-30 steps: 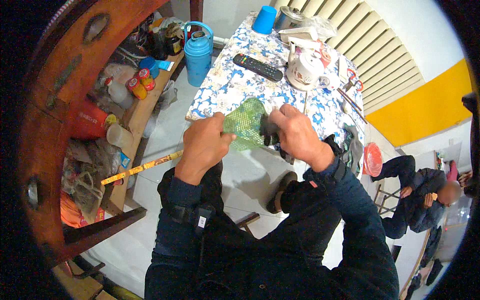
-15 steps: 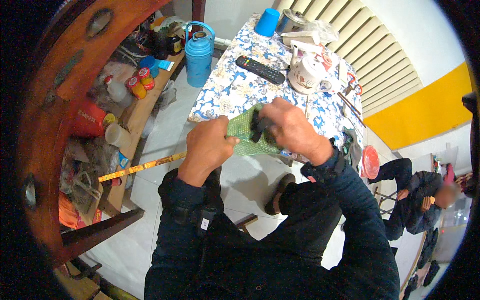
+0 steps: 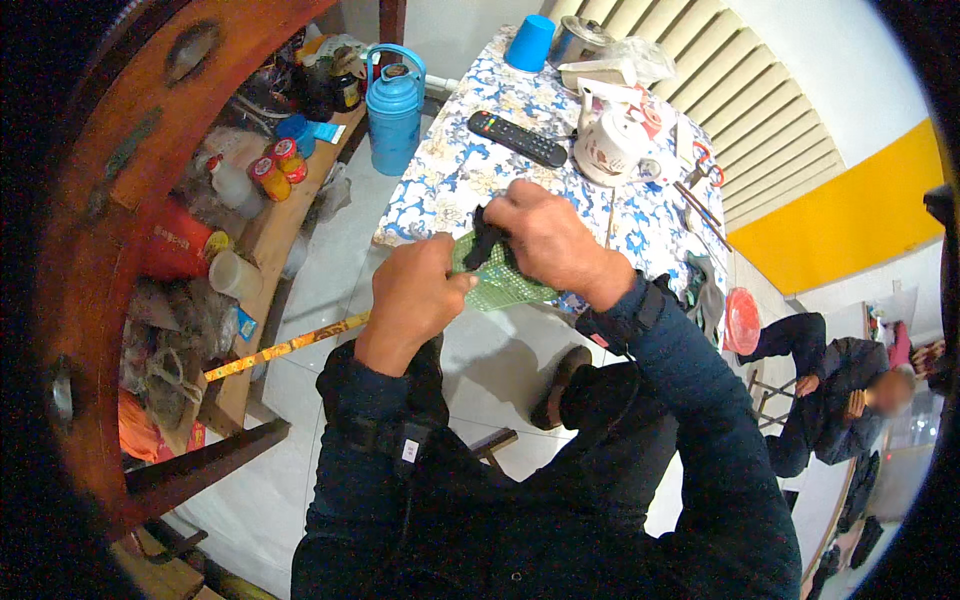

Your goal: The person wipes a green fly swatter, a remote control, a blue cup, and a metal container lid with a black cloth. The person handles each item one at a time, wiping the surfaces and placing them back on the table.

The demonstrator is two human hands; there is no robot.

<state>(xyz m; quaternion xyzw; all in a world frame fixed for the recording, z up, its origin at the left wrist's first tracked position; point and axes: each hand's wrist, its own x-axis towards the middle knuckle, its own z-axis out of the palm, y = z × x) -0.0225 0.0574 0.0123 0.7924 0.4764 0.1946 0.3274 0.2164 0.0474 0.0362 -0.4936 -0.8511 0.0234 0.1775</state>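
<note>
A green mesh net (image 3: 500,283) is held between both hands in front of my chest, near the edge of a table with a blue-and-white flowered cloth (image 3: 440,185). My left hand (image 3: 412,297) grips the net's left end in a closed fist. My right hand (image 3: 550,240) is closed on the net's upper part together with a small dark object (image 3: 484,240), which is mostly hidden by the fingers.
On the table lie a black remote (image 3: 518,138), a white kettle (image 3: 610,145), a blue cup (image 3: 530,43) and scissors (image 3: 700,160). A blue jug (image 3: 395,105) stands on the floor. A cluttered wooden shelf (image 3: 255,235) is at left. A seated person (image 3: 835,385) is at right.
Both hands have shifted slightly with the net. The right hand has moved over the net's top and the dark object now shows at its fingers.
</note>
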